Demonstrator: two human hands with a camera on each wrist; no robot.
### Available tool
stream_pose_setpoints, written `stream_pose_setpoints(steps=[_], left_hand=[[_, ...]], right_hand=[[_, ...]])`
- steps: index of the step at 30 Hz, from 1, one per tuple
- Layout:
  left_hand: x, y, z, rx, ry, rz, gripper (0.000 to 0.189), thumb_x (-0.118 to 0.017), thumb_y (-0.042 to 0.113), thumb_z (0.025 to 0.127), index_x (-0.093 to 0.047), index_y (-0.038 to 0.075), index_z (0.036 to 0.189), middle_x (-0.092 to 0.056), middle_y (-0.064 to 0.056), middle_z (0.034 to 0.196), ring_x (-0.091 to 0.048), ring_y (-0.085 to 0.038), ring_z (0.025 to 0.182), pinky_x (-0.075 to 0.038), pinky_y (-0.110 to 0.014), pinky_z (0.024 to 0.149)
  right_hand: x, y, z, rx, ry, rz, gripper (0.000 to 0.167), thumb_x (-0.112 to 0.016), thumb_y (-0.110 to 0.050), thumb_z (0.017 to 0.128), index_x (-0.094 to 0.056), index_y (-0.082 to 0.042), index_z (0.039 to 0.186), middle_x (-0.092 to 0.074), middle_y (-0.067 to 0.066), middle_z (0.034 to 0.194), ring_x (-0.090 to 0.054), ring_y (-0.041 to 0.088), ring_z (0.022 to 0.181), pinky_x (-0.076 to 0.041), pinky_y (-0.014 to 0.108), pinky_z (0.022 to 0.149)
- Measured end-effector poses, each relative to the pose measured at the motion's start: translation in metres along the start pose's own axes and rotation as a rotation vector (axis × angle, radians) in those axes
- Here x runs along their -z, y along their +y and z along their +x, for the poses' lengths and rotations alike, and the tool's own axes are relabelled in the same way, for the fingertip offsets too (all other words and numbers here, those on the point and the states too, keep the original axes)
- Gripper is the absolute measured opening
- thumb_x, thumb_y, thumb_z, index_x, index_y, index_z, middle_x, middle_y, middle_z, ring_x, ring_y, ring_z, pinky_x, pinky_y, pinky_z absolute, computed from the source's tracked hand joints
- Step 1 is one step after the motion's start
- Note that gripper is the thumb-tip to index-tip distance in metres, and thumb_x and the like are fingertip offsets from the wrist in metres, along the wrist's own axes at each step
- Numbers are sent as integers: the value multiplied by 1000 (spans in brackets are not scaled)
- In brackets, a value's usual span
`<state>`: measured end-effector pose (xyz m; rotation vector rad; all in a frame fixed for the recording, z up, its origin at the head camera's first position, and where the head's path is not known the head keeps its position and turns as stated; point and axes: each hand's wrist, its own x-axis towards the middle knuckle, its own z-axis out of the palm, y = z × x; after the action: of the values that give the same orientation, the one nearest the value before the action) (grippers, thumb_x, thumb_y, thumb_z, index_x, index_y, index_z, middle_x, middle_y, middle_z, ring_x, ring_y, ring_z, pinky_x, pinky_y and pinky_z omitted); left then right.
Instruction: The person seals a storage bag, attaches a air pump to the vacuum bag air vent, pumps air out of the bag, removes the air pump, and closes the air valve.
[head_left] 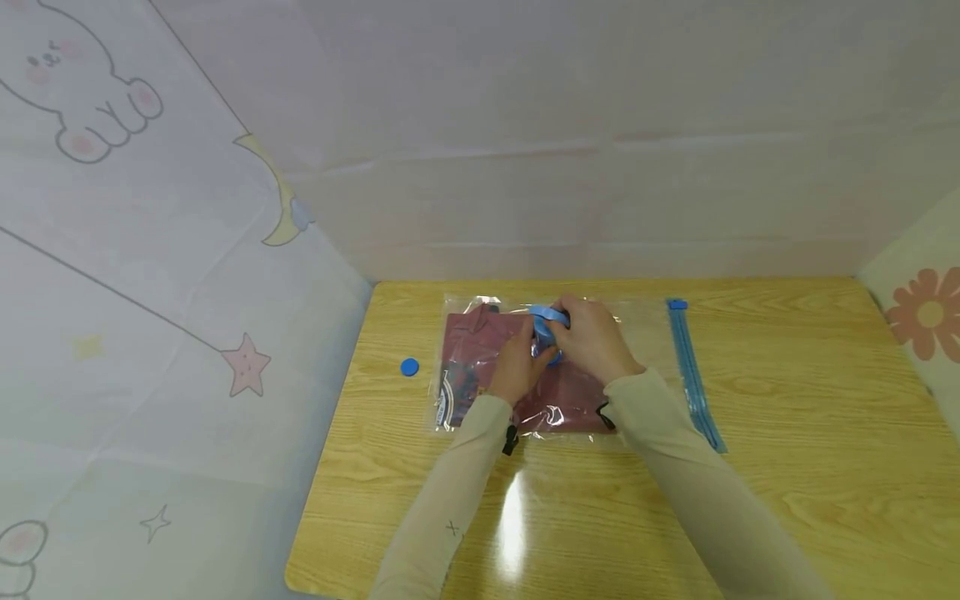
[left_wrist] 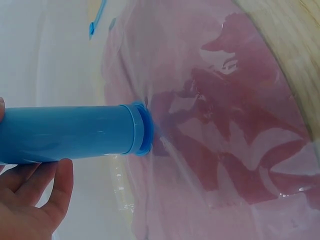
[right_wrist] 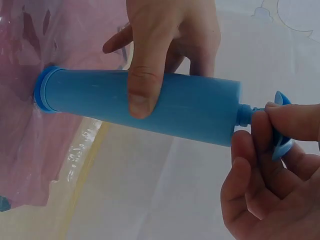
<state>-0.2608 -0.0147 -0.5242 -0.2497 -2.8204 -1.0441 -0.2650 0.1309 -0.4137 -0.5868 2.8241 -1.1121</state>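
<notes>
A blue cylindrical hand pump (right_wrist: 195,102) stands with its wide base on the valve of a transparent vacuum storage bag (head_left: 645,329). My left hand (head_left: 517,364) grips the pump's barrel, thumb on one side and fingers on the other, as the right wrist view shows. At the top, the fingers of my right hand (right_wrist: 280,175) hold the pump's winged handle (right_wrist: 282,142), which sits close to the barrel with a short bit of shaft showing. Inside the bag lies folded maroon clothing (head_left: 480,346) with a dark patterned piece at its left.
Left of the bag, a round blue cap (head_left: 409,367) lies on the wooden table (head_left: 810,375). The bag's blue zip edge (head_left: 693,375), with a slider (head_left: 677,304) at its far end, runs down the right side. Patterned white sheets (head_left: 525,167) hang behind and beside the table.
</notes>
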Motion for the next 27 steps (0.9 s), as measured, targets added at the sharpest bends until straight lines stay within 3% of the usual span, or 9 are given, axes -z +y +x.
stream_pose_setpoints(steps=[19,27], left_hand=[[-6,-4,1,-45,8,-32,43,-63,30,94,-41,14,127,-68,-15,119,-66,-33,110,-56,-40,89],[-6,-4,2,-25,18,-24,52,-64,33,93,-41,15,135,-66,-16,122,-65,-32,110,-54,-42,92]], right_hand=[[1,2,-2,25,6,-25,19,-58,-16,96,-65,-2,106,-71,14,94,-65,24,76,-51,37,67],[17,-14,-6,39,62,-25,22,-56,-16,96,-66,0,108,-71,16,99,-66,29,85,-54,42,74]])
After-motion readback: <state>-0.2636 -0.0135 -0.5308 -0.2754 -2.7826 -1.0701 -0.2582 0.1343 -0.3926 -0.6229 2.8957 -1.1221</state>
